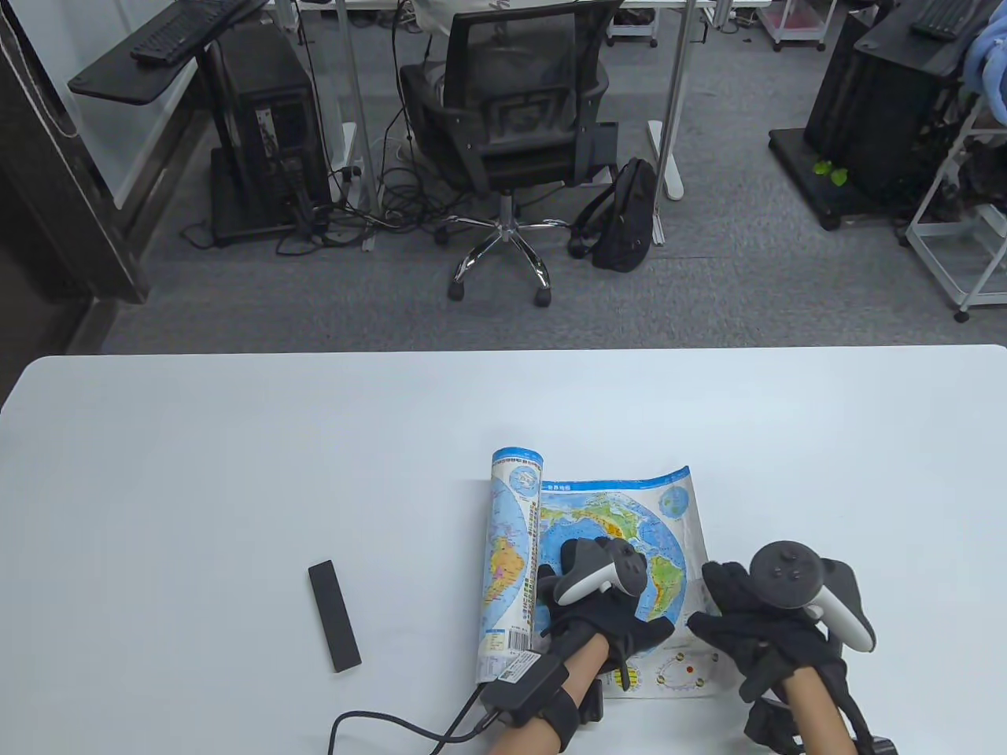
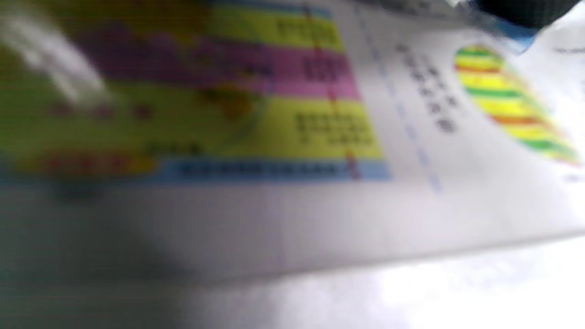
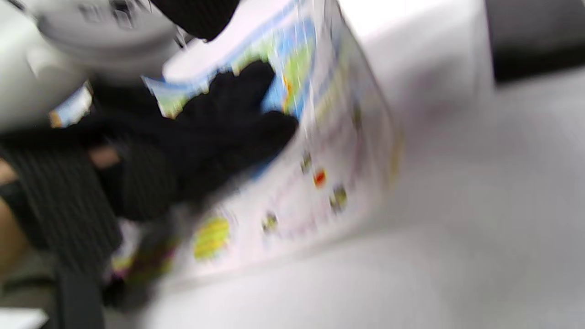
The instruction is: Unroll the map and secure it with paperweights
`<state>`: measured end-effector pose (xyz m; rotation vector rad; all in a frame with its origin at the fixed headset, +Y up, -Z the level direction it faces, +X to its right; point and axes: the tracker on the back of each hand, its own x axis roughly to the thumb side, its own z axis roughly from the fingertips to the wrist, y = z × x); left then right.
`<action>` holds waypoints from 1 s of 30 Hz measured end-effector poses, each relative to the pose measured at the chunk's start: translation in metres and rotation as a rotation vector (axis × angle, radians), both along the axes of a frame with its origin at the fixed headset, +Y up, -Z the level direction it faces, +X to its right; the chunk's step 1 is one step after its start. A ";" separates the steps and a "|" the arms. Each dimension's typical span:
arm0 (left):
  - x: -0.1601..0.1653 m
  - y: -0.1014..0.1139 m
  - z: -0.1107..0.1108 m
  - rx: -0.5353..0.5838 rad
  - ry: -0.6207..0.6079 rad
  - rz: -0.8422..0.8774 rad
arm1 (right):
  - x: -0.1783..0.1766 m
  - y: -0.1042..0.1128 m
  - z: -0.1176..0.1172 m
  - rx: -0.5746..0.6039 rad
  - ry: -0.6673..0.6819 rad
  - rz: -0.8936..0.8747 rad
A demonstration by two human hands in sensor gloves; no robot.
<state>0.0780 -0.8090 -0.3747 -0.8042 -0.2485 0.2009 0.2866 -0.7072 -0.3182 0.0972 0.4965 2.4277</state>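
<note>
A world map [image 1: 610, 515] lies partly unrolled near the table's front edge, and its left part is still a roll [image 1: 510, 550]. My left hand [image 1: 606, 613] rests flat on the unrolled sheet beside the roll, palm down. My right hand [image 1: 720, 609] touches the map's right edge; its grip is unclear. A black bar paperweight [image 1: 334, 616] lies on the table left of the map, apart from both hands. The left wrist view shows blurred map print [image 2: 292, 114] up close. The right wrist view shows the map's curling edge [image 3: 329, 183] and my left hand [image 3: 219, 132] on it.
A dark object [image 1: 594, 700] shows at the map's front edge, mostly hidden under my left forearm. The white table [image 1: 236, 472] stretches left and back. An office chair [image 1: 511, 118] and a backpack [image 1: 625, 212] stand on the floor beyond it.
</note>
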 end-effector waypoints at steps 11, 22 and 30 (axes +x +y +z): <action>0.000 0.000 0.000 -0.002 0.003 0.001 | 0.053 -0.047 -0.001 -0.184 -0.371 0.299; 0.000 0.001 0.001 0.003 0.003 -0.003 | 0.016 -0.042 -0.008 -0.073 -0.307 0.656; 0.001 0.001 0.001 0.011 0.007 -0.003 | 0.018 -0.028 -0.005 0.057 -0.373 0.642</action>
